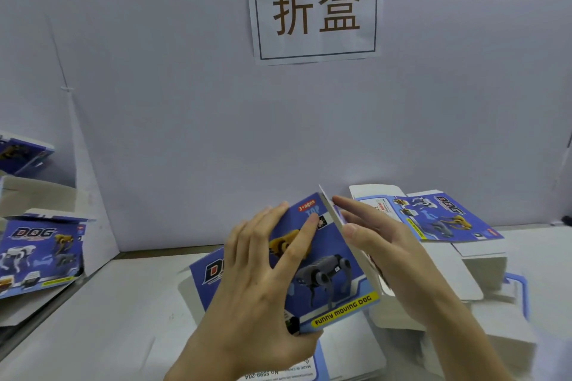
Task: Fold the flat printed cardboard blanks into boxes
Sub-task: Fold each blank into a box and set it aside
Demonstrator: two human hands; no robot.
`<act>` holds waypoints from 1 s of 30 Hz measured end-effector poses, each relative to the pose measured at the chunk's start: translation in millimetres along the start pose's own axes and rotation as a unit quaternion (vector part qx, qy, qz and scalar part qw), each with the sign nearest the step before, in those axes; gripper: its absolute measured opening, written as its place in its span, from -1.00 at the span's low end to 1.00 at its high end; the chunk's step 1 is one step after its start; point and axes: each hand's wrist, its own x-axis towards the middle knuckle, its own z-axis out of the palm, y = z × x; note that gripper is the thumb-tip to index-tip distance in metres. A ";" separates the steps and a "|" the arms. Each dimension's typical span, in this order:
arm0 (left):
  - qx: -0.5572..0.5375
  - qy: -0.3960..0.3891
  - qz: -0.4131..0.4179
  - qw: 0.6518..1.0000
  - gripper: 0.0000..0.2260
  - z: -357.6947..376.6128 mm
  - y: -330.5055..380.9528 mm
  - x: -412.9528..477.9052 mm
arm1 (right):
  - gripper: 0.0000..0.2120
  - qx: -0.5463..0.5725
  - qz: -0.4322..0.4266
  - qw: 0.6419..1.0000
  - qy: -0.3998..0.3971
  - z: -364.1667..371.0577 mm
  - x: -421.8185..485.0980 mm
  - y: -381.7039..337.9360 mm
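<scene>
In the head view, a blue printed cardboard blank (322, 260) showing robot dogs and a yellow strip reading "FUNNY MOVING DOG" sits near the middle of the frame, just above the pale grey table (102, 312). The left hand (260, 284) lies spread across the blank's printed face, palm down, its fingers (305, 235) reaching up toward the "TOP" mark; the thumb side wraps the lower edge, so its grip is pressed flat on the panel rather than curled into a fist. The right hand (387, 250) stands on edge just beside the blank's right side, fingers straight and together, pushing against a white-backed side flap (337, 226) that rises upright along the fold. The right grip is therefore open, touching the flap without pinching it.

Below the held blank, more flat blanks lie on the table, one showing small upside-down print at the bottom edge (278, 374). To the right, a loose stack of flat blue and white cardboard blanks (439, 219) rests on the table, printed side up. At the left edge, a folded blue box with "DOG" lettering (40, 254) stands tilted, and another blue box (21, 155) is seen above it. On the pale wall behind hangs a white paper sign with two brown characters in a dark frame (315, 9).
</scene>
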 end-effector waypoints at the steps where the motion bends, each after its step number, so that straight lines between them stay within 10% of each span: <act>1: 0.004 -0.002 0.002 1.000 0.09 1.2 0.6 0.3 | -0.59 -0.007 -0.002 1.000 0.003 0.0 -0.2 0.0; 12: 0.009 0.010 0.020 1.000 0.04 2.9 -2.4 -1.2 | -0.84 -0.045 -0.004 0.997 0.055 -5.1 0.0 3.5; 16: 0.001 0.017 0.011 1.000 0.01 1.2 -3.1 -1.0 | -0.61 -0.036 -0.017 0.999 0.029 -10.0 -1.9 0.7; 30: -0.018 0.017 -0.017 1.000 0.02 0.2 -6.6 -1.9 | -0.70 -0.017 0.000 1.000 0.000 -5.7 -4.3 -3.2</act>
